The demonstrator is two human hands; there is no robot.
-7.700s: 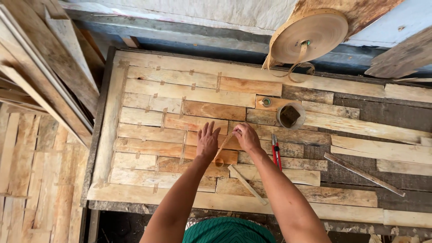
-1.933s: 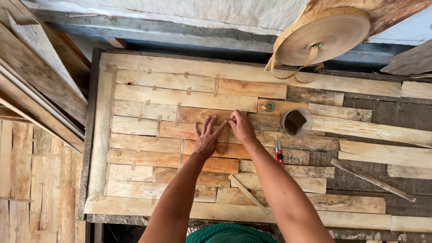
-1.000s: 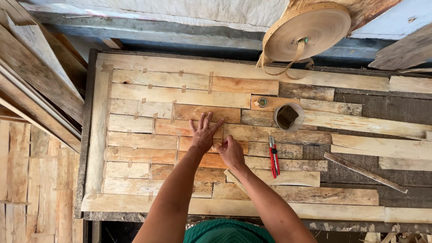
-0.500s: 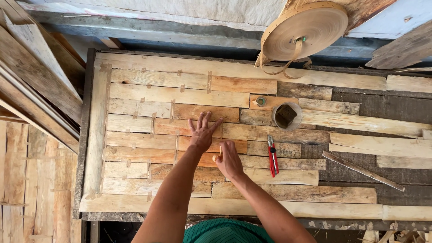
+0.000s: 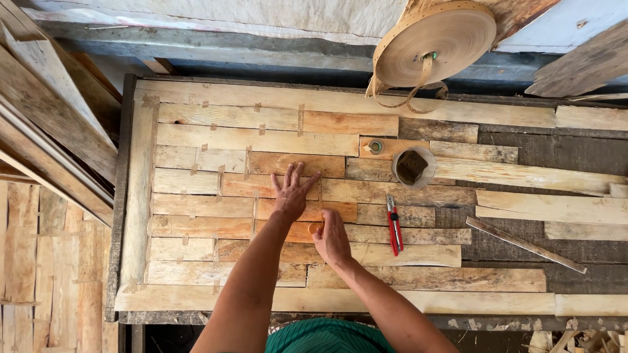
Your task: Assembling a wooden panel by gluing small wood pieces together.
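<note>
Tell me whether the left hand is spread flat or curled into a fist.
Spread flat: the left hand lies palm down on the wooden strips, fingers straight and fanned apart.

Single head camera, looking straight down, near workbench (image 5: 131, 196)

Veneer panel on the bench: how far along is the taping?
Done: left strips laid edge to edge, joints carrying tape tabs. In hand: left hand flat on the middle strips, right hand pressing a joint below it. Left: right-side strips lie loose and gapped, untaped. Tape roll hangs above.
</note>
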